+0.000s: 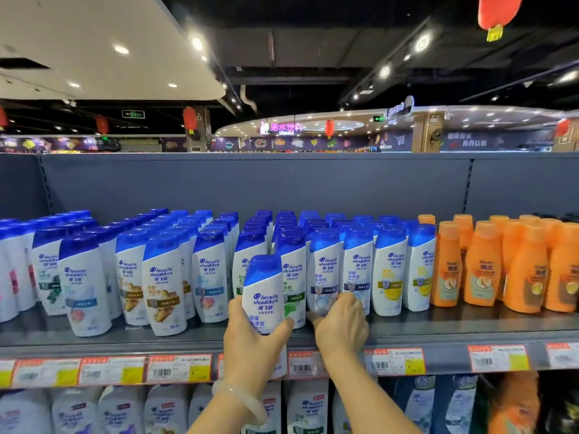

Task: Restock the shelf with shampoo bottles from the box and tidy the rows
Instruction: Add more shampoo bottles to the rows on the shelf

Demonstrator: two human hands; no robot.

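The left hand (250, 333) grasps a shampoo bottle (263, 292) at lower centre, before the shelf (438, 330). The right hand (340, 321) curls around the front bottle (322, 277) beside it. Push that row back first, then set the new bottle upright, label forward.

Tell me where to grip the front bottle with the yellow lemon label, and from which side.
Grip the yellow-label bottle round its lower body from the front, fingers on both narrow sides. It stands upright at the row's front; neighbours crowd its flanks, and the blue cap tapers, so it is probably slippery.
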